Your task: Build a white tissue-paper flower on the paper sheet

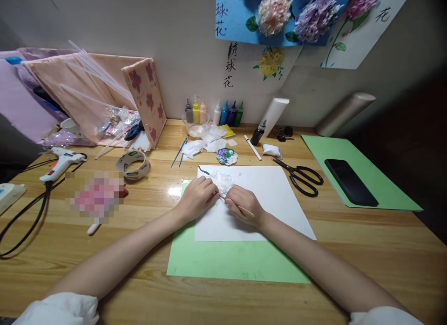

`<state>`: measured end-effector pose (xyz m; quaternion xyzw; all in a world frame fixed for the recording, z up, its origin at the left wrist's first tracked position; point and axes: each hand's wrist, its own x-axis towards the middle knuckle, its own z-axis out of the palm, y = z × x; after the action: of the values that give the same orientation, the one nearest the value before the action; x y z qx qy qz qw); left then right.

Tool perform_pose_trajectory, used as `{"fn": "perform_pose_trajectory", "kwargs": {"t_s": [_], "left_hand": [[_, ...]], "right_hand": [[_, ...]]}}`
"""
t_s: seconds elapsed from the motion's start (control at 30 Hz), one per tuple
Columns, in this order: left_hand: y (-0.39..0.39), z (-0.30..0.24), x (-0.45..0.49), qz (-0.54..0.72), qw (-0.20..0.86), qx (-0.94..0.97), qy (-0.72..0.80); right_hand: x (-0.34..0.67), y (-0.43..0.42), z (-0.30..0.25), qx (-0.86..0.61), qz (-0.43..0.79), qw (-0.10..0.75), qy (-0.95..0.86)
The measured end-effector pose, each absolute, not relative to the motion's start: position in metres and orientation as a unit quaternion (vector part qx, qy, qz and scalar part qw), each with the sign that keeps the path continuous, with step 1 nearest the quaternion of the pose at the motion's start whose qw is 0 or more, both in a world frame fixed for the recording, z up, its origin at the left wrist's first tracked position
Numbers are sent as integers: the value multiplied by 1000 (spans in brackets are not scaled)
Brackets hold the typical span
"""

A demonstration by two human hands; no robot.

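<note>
My left hand (197,198) rests closed on a white sheet of paper (275,199), its fingertips pinching the edge of a clump of crumpled white tissue (221,179). My right hand (243,205) is closed around a thin wooden stick (247,212) and presses at the same clump from the right. The white sheet lies on a light green sheet (226,260) on the wooden table (349,250).
Black scissors (302,176) and a black phone (350,181) on green card (387,185) lie right. A paint palette (226,156), tissue scraps (206,141), paint bottles (213,112) and blue brushes (179,152) sit behind. Tape roll (133,165) and glue gun (61,163) are left.
</note>
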<state>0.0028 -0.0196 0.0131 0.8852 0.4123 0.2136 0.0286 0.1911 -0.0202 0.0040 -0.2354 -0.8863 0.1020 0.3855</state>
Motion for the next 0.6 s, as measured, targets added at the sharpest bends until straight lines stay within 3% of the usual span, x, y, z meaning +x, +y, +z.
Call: {"fn": "perform_pose_trajectory", "kwargs": {"t_s": [0.2, 0.47, 0.6], "left_hand": [[-20, 12, 5, 243, 68, 858, 447], [-16, 8, 1, 309, 227, 726, 570], [-14, 7, 0, 320, 257, 702, 582]], "right_hand": [[191, -19, 1, -264, 124, 394, -872], [187, -18, 1, -302, 134, 384, -862], [190, -19, 2, -284, 152, 415, -851]]}}
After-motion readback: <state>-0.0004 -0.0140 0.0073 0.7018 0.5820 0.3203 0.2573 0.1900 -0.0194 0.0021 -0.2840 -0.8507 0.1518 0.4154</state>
